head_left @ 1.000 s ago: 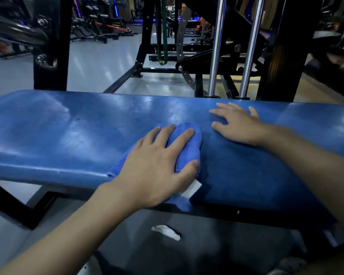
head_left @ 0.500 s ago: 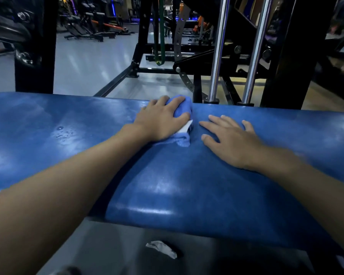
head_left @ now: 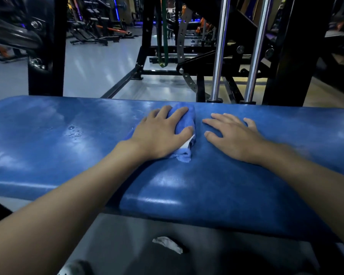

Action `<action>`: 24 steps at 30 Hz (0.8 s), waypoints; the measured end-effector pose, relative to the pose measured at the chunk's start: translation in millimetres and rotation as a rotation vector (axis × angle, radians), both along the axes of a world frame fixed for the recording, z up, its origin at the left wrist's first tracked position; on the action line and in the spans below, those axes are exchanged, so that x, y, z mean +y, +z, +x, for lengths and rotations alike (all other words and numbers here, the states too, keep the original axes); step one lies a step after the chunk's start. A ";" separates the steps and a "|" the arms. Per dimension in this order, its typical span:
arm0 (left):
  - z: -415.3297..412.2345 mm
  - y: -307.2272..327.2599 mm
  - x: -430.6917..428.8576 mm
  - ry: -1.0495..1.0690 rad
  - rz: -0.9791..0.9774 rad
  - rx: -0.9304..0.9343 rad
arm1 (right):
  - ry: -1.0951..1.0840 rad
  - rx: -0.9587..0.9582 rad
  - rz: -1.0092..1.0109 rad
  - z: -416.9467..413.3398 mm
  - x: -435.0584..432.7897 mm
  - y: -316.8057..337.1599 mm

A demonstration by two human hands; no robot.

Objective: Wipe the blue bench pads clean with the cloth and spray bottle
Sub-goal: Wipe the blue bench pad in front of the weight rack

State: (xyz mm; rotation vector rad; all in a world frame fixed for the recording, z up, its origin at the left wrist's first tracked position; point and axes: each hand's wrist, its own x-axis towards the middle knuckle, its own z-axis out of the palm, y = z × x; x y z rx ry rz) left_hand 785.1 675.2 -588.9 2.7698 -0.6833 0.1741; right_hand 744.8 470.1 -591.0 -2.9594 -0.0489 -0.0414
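Blue bench pad [head_left: 207, 185] spanned my view, with a black machine frame [head_left: 290, 56] and two chrome guide rods [head_left: 217, 56] standing behind its far edge. I saw the left hand [head_left: 159, 133] pressing the folded blue cloth [head_left: 184, 124] onto the pad near that edge, fingers spread over it. The right hand [head_left: 230, 135] lay flat just beside, fingers straight, holding nothing. Droplets [head_left: 74, 132] sat left of the cloth.

Two bare forearms [head_left: 72, 205], bare hands [head_left: 159, 135]

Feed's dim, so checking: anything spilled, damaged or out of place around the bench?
Two small things. Droplets sit unwiped on the bench pad, left of the cloth under the left hand. A crumpled white scrap lies on the floor below.
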 end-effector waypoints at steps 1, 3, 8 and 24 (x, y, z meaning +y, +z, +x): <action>-16.3 0.0 6.0 -0.005 0.017 -0.003 | 0.005 -0.002 -0.003 -0.9 0.3 0.6; -45.8 1.1 17.4 -0.021 0.033 -0.008 | 0.010 0.004 -0.006 -3.4 0.8 2.1; -98.7 -0.5 39.4 -0.040 0.052 -0.043 | 0.000 0.066 -0.036 -2.7 7.5 11.3; 49.2 1.6 9.5 0.016 -0.029 0.053 | 0.040 0.037 -0.033 -2.0 23.6 1.8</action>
